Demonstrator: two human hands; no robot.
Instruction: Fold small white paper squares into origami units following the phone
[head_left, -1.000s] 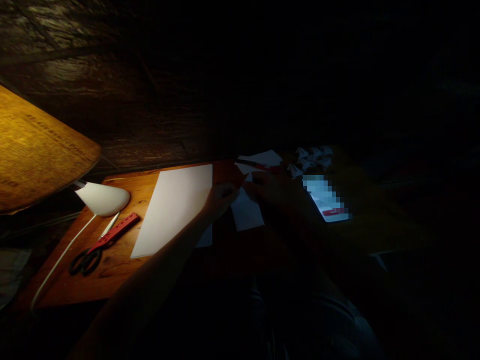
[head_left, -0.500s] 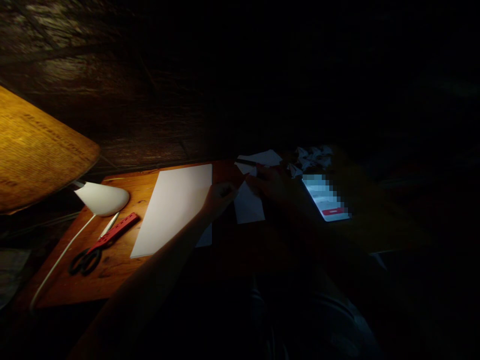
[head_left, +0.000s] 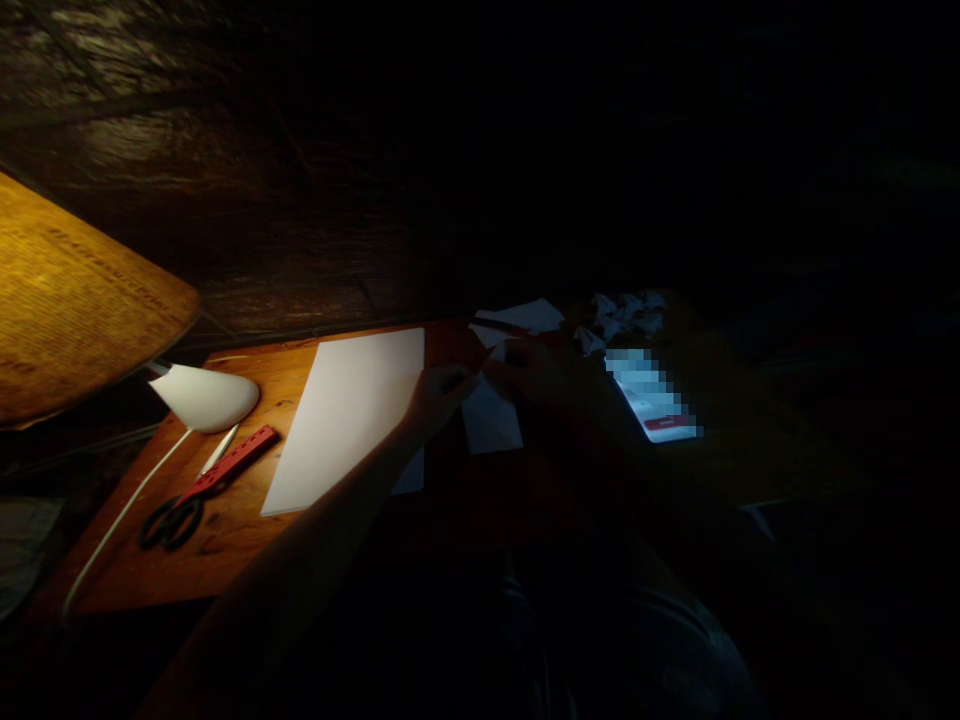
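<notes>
Between my two hands is a small piece of white paper (head_left: 491,420), its lower part hanging or lying toward me over the dark tabletop. My left hand (head_left: 439,395) is closed, its fingertips pinching the paper's upper left edge. Opposite it, my right hand (head_left: 534,370) has its fingers closed on the paper's top. Deep shadow hides most of the right fingers. Just beyond the hands lies another white paper piece (head_left: 544,315) with a dark thin object (head_left: 495,325) across it, too dim to name.
Left of my hands lies a stack of white paper sheets (head_left: 352,400). Further left are scissors (head_left: 176,520) with a red cover, a white lamp base (head_left: 206,395) and its yellow shade (head_left: 82,300). At right are a lit phone (head_left: 649,395) and several small folded papers (head_left: 622,315).
The paper in my hands has shifted slightly left and toward me, and its top has tilted up. My right hand has moved a little; the left has barely moved.
</notes>
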